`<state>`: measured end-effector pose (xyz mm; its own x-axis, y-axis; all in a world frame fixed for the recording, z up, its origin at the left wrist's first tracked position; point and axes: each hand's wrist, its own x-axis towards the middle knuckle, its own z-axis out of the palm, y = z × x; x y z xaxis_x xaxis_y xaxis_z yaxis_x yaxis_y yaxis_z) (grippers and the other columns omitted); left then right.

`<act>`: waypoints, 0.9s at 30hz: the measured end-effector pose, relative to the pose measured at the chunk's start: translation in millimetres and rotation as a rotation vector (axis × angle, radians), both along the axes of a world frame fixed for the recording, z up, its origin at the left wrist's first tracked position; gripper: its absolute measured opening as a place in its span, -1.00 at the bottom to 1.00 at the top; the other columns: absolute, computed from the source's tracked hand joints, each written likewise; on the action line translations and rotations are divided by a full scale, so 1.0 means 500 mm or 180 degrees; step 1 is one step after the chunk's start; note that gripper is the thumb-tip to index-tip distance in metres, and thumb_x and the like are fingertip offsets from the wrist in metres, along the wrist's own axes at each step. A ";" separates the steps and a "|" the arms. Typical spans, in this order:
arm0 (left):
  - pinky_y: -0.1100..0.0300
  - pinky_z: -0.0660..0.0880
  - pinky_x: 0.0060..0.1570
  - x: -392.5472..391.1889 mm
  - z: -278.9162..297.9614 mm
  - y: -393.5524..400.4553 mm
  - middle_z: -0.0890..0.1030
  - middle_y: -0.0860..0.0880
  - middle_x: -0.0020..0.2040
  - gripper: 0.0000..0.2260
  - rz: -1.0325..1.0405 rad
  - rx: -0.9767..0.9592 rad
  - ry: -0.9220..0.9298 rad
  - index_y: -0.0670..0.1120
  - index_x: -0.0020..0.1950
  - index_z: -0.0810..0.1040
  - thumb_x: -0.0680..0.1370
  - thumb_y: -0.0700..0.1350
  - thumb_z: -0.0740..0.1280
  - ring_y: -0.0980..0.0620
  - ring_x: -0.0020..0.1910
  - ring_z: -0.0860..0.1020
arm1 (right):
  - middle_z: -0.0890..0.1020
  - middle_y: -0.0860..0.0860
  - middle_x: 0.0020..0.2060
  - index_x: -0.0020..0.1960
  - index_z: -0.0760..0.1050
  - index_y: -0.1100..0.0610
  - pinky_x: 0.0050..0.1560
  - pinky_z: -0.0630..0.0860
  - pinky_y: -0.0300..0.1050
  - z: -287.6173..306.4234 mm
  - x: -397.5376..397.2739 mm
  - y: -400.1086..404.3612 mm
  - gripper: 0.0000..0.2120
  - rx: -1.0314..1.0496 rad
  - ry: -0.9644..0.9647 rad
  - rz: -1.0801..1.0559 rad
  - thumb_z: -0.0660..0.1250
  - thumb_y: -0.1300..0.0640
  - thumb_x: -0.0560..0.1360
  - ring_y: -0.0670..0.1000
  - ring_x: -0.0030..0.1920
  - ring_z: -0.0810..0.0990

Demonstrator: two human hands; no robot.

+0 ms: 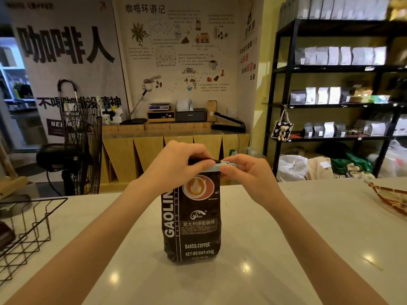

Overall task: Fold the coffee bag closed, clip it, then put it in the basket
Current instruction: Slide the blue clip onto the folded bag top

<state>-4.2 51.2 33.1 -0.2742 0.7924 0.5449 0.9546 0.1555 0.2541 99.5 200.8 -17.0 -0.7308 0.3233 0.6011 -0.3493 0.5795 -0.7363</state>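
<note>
A black coffee bag [193, 221] stands upright in the middle of the white counter [286, 238], its top folded over. A pale blue clip [217, 166] lies across the folded top. My left hand [176, 165] pinches the fold and the clip's left part from above. The clip's right end is gripped by my right hand [244, 171]. Whether the clip is fully closed on the bag I cannot tell. A black wire basket [26, 230] sits at the counter's left edge, well apart from the bag.
A red-patterned cloth or tray edge [389, 198] lies at the counter's far right. Beyond the counter stand a floor fan [81, 137], a wooden counter with a scale and sealer, and black shelves [330, 95] of bags.
</note>
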 end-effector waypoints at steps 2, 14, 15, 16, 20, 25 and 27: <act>0.15 0.54 -0.10 0.000 -0.001 0.004 0.65 0.02 -0.05 -0.70 0.0050 -0.0168 0.0079 0.04 0.10 0.54 0.41 0.09 0.33 0.12 -0.14 0.57 | 0.64 -0.13 -0.28 -0.11 0.53 -0.01 -0.23 0.56 -0.38 -0.002 -0.002 -0.001 -0.95 -0.0012 0.0062 -0.0032 0.31 0.10 0.45 -0.20 -0.25 0.65; 0.02 0.56 -0.10 0.005 0.006 0.012 0.67 0.05 0.02 -0.67 0.0099 -0.0287 -0.0164 0.13 0.18 0.51 0.42 0.11 0.30 0.13 -0.07 0.59 | 0.72 -0.05 -0.20 0.01 0.56 0.05 -0.06 0.63 -0.14 -0.024 -0.014 -0.009 -0.73 -0.1022 0.0335 0.0475 0.35 0.06 0.32 0.00 -0.06 0.69; 0.02 0.56 -0.10 0.005 0.006 0.014 0.67 0.04 0.01 -0.67 0.0089 -0.0271 -0.0170 0.12 0.17 0.52 0.43 0.10 0.30 0.13 -0.08 0.59 | 0.71 -0.03 -0.18 0.01 0.56 0.07 -0.06 0.62 -0.14 -0.024 -0.015 -0.010 -0.73 -0.1025 0.0364 0.0446 0.35 0.06 0.33 0.01 -0.06 0.68; 0.02 0.56 -0.11 0.005 0.006 0.015 0.67 0.04 0.01 -0.68 0.0098 -0.0263 -0.0164 0.11 0.17 0.53 0.43 0.10 0.30 0.13 -0.09 0.59 | 0.71 -0.01 -0.17 0.01 0.56 0.07 -0.07 0.62 -0.16 -0.024 -0.015 -0.010 -0.75 -0.1012 0.0389 0.0407 0.34 0.08 0.34 0.00 -0.06 0.68; 0.06 0.56 -0.14 0.006 0.001 0.015 0.68 0.03 -0.03 -0.69 0.0159 -0.0232 -0.0114 0.09 0.16 0.54 0.44 0.09 0.28 0.13 -0.14 0.58 | 0.71 -0.11 -0.26 -0.05 0.57 0.01 -0.16 0.60 -0.28 -0.027 -0.017 -0.008 -0.86 -0.0942 0.0423 0.0359 0.33 0.16 0.41 -0.07 -0.10 0.68; 0.04 0.57 -0.14 0.011 -0.001 0.015 0.68 0.01 -0.04 -0.70 0.0132 -0.0178 -0.0133 0.07 0.14 0.55 0.44 0.08 0.27 0.10 -0.12 0.60 | 0.71 -0.10 -0.22 -0.01 0.56 0.01 -0.14 0.60 -0.26 -0.023 -0.012 0.000 -0.80 -0.0843 0.0224 0.0538 0.31 0.08 0.38 -0.04 -0.06 0.68; 0.04 0.56 -0.14 0.011 -0.004 0.016 0.68 0.01 -0.04 -0.71 0.0136 -0.0155 -0.0084 0.06 0.14 0.55 0.45 0.07 0.27 0.09 -0.11 0.60 | 0.71 -0.11 -0.22 0.00 0.56 0.01 -0.11 0.60 -0.25 -0.022 -0.009 0.004 -0.80 -0.0854 0.0126 0.0645 0.30 0.08 0.38 -0.04 -0.06 0.67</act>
<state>1.3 59.2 31.1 -0.3221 0.8050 0.4982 0.9399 0.2088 0.2703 95.2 203.0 -27.7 -0.7742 0.3245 0.5435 -0.4689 0.2827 -0.8368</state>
